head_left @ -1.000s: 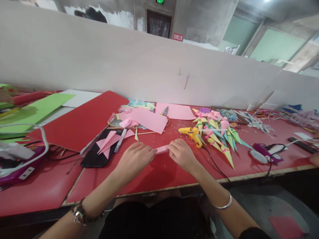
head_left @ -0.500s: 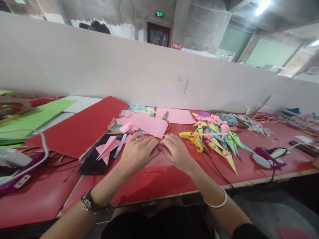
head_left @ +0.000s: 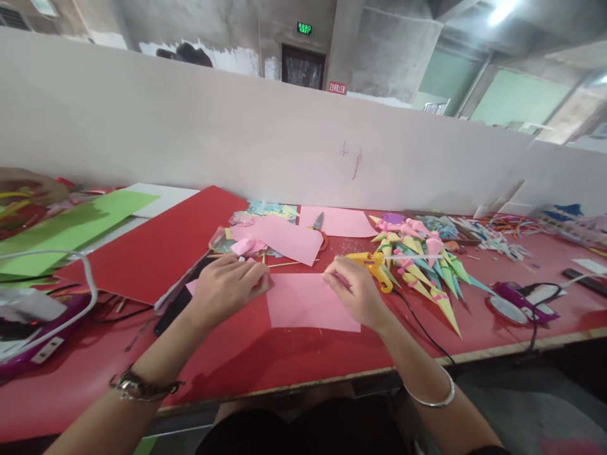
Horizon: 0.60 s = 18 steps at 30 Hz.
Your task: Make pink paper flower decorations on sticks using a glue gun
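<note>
A rectangular sheet of pink paper (head_left: 310, 303) is stretched between my two hands just over the red tabletop. At its upper left corner my left hand (head_left: 227, 284) pinches the edge, thumb and fingers closed. My right hand (head_left: 356, 289) grips the upper right edge in the same way. Beside my right hand lies a yellow glue gun (head_left: 374, 264). Beyond the sheet are larger pieces of pink paper (head_left: 287, 237) and a pair of scissors (head_left: 323, 235). My left hand and forearm partly hide a black phone-like slab (head_left: 173, 313).
Several small paper cones (head_left: 422, 253) in yellow, green, blue and pink are piled on the right. A red board (head_left: 161, 246) and green sheets (head_left: 76, 221) lie at the left. Purple power strips (head_left: 526, 303) with cords stand at both sides. A white partition (head_left: 284, 139) rises behind the table.
My hands were together over the sheet; they have now moved apart, left and right, along its upper edge. The pink sheet between them has come into view.
</note>
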Available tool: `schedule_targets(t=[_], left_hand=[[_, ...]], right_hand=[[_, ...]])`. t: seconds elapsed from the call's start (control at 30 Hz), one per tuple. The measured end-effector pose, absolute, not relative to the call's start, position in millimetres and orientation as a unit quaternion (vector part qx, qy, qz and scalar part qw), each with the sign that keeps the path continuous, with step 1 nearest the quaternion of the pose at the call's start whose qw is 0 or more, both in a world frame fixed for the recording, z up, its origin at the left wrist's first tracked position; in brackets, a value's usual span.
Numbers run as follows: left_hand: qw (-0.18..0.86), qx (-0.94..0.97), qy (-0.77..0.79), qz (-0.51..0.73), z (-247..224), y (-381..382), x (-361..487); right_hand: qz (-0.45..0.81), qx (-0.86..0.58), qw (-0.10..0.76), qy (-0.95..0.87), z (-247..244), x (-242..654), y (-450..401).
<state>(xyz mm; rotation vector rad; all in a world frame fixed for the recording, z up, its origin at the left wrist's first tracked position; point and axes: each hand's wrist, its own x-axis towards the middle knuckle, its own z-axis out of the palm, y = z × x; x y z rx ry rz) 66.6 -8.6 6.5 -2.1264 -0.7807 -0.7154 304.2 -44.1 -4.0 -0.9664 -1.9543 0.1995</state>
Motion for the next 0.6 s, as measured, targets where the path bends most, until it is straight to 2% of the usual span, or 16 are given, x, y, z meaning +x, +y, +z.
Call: schedule_targets(t=[0.13,0.27,0.37,0.47,0.6], left_hand=[[0.314,-0.794,-0.404,-0.329,9.7,-6.9,57.1],[0.131,-0.845,-0.423,-0.300,18.4,-15.8,72.3],[0.039,-0.886,-0.385,-0.255,21.8,-23.1,82.1],[0.021,-0.906,-0.348,-0.241,18.6,-26.3,83.4],[0.065,-0.916,-0.312,-0.243,9.6,-28.4,87.7]], right_hand=[[0.080,-0.402,0.453,-0.792,-8.2,306.5,-43.4],[0.087,-0.370,0.446,-0.810,-12.3,300.0,-41.9],[0.082,-0.369,0.451,-0.809,-14.3,299.1,-40.5],[0.023,-0.391,0.422,-0.817,-15.1,300.5,-41.5],[-0.136,-0.406,0.363,-0.827,-14.7,292.6,-47.6]])
